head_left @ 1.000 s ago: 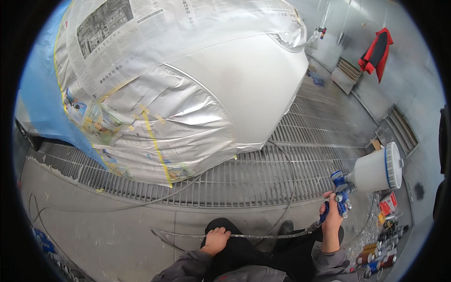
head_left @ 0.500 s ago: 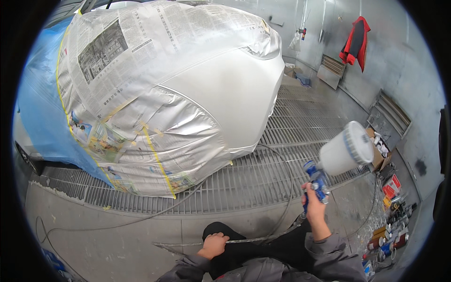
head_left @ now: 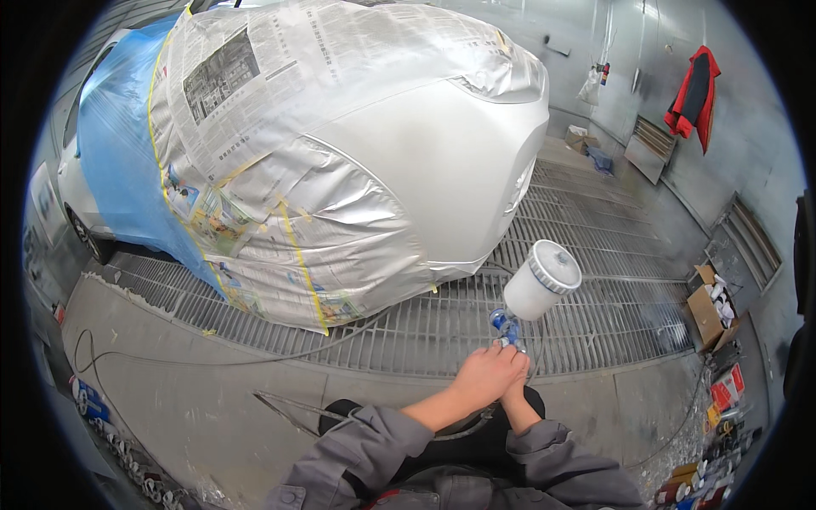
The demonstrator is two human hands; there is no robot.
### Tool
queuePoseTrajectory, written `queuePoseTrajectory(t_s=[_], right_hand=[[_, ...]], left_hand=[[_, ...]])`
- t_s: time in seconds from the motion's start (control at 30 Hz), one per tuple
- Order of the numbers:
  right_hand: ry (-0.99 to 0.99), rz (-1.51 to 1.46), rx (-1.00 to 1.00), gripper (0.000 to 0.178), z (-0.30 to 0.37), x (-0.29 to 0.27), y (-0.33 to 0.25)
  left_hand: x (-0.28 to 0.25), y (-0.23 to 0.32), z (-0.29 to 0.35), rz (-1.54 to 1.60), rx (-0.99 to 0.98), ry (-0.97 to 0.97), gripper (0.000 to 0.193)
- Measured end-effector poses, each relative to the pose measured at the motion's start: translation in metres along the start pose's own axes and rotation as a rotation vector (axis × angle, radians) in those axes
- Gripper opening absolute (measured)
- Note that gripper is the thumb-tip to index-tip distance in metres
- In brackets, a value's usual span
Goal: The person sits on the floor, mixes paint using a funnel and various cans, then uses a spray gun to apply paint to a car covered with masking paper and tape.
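Both hands are at a blue spray gun [head_left: 507, 325] with a white lidded cup [head_left: 542, 280] on top, held upright over the grating. My right hand [head_left: 516, 389] is closed around its handle, partly covered by my left hand [head_left: 483, 374]. The left fingers are bent against the back of the gun; their tips are hidden. Ahead stands a car with a white bumper [head_left: 476, 178]. Newspaper [head_left: 297, 93] with yellow tape and blue plastic sheeting [head_left: 127, 161] cover much of its side. The gun points away from me, apart from the car.
A thin hose [head_left: 212, 365] trails over the concrete floor, with a loop by my legs. Metal grating [head_left: 595, 242] surrounds the car. At the right wall are a cardboard box [head_left: 707, 316], cans and bottles; more cans [head_left: 89, 399] stand at left. A red-and-black jacket [head_left: 694, 98] hangs behind.
My left hand has let go of the hose and come over to the spray gun. The gun has moved left and lower in my right hand. The view has shifted left.
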State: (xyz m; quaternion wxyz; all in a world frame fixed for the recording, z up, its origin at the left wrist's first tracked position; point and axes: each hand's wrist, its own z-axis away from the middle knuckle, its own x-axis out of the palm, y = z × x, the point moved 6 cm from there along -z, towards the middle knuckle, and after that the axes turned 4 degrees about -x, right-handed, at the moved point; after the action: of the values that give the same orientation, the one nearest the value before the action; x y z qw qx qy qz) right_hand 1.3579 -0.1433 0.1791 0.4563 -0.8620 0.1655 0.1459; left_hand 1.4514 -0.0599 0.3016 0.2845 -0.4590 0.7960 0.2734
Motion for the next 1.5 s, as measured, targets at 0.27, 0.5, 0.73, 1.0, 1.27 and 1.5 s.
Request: queuePoseTrajectory(t_s=[0.27,0.5,0.73,1.0,1.27,1.5], right_hand=[[-0.199,0.328,-0.228,0.020,0.002,0.048,0.047],[-0.095,0.433,-0.309,0.020,-0.002,0.039,0.038],[-0.002,0.418,-0.359,0.017,0.000,0.028,0.017],[0.032,0.428,-0.377,0.014,0.009,0.027,0.008],[0.047,0.427,-0.392,0.013,0.015,0.029,-0.002],[0.058,0.428,-0.399,0.013,0.018,0.029,-0.007]], left_hand=[[0.067,0.007,-0.027,-0.443,0.137,-0.248,0.009],[0.085,0.022,-0.026,-0.504,0.256,-0.395,0.011],[0.080,0.023,-0.020,-0.424,0.300,-0.337,0.011],[0.075,0.017,-0.006,-0.387,0.280,-0.372,0.012],[0.055,0.012,0.001,-0.410,0.278,-0.255,0.013],[0.051,0.010,0.006,-0.406,0.261,-0.258,0.012]])
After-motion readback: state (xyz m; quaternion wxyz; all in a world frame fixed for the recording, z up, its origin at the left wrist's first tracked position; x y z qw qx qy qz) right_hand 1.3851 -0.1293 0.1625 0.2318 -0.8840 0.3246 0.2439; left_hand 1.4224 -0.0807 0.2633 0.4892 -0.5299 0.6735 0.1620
